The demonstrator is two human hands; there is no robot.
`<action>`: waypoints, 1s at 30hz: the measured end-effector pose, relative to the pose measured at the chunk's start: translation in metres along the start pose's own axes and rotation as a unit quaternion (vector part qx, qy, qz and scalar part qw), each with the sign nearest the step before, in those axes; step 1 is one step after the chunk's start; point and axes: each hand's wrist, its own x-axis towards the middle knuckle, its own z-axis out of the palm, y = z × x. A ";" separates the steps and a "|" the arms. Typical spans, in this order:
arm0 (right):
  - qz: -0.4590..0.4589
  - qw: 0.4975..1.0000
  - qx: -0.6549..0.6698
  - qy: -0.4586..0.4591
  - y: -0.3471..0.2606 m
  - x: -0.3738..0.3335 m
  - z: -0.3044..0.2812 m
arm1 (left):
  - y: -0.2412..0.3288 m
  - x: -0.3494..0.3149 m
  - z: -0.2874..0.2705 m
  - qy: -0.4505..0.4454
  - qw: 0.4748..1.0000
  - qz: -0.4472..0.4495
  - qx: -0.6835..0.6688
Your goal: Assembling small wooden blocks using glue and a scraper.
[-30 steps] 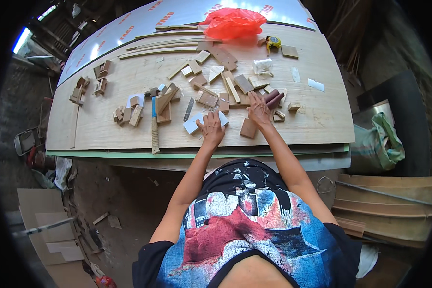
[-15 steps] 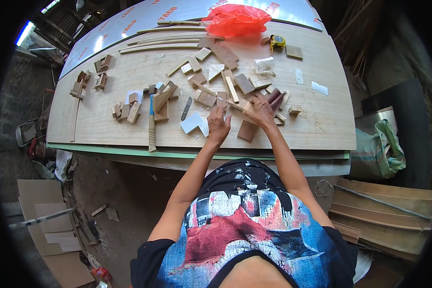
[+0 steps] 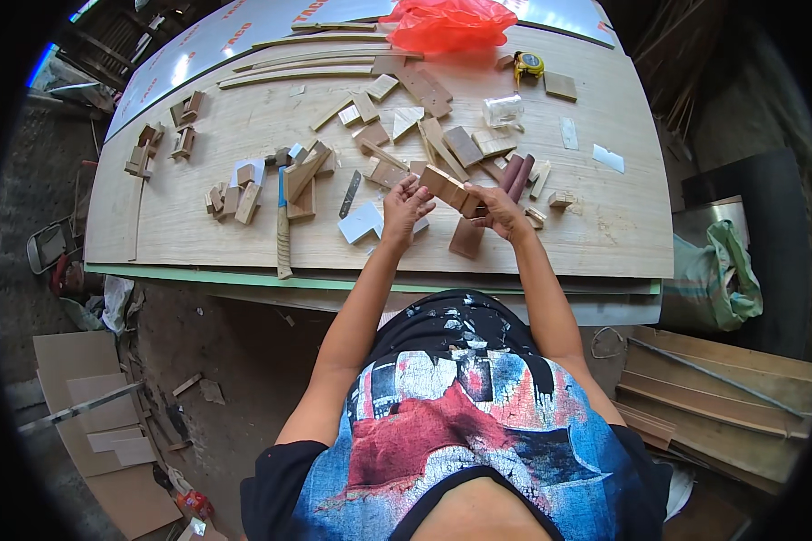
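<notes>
In the head view, you are holding an oblong brown wooden piece point(image 3: 448, 187) over the near middle of the pale wood-grained counter point(image 3: 604, 230). Your right hand point(image 3: 503, 215) is gripping its right end, the fingers closing around that end and covering part of it. Your left hand point(image 3: 406, 212) is hovering by the other end with its fingers parted and slightly curled; whether a fingertip is touching the wood, you cannot tell from here.

The piece is slanting, its left end pointing toward the far side of the counter and its right end dipping toward your right palm. Its surface is showing a warm, medium brown, with lighter tan along some edges. Darker lines are crossing its width and making it look divided into short blocks; whether these are joints or grooves is staying unclear at this size.

Just below it, a flat reddish-brown rectangular wood block point(image 3: 465, 238) is lying on the counter. Two dark maroon cylindrical rolls point(image 3: 517, 176) are resting just beyond your right hand. By your left hand, a white angular flat sheet point(image 3: 361, 224) is lying near a dark grey narrow metal strip point(image 3: 350, 193). Farther left, a hammer with a blue and tan handle point(image 3: 283, 236) is pointing its grip toward you.
</notes>
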 end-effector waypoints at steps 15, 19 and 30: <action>0.079 0.995 -0.056 -0.035 0.019 0.003 0.016 | 0.000 -0.011 -0.020 0.091 0.995 0.023 0.044; 0.001 0.945 -0.321 0.067 0.006 0.000 0.004 | -0.009 -0.013 -0.015 0.084 0.996 0.018 0.030; -0.170 0.887 -0.429 0.010 0.002 -0.022 0.032 | -0.021 -0.018 0.002 0.062 0.998 0.020 -0.025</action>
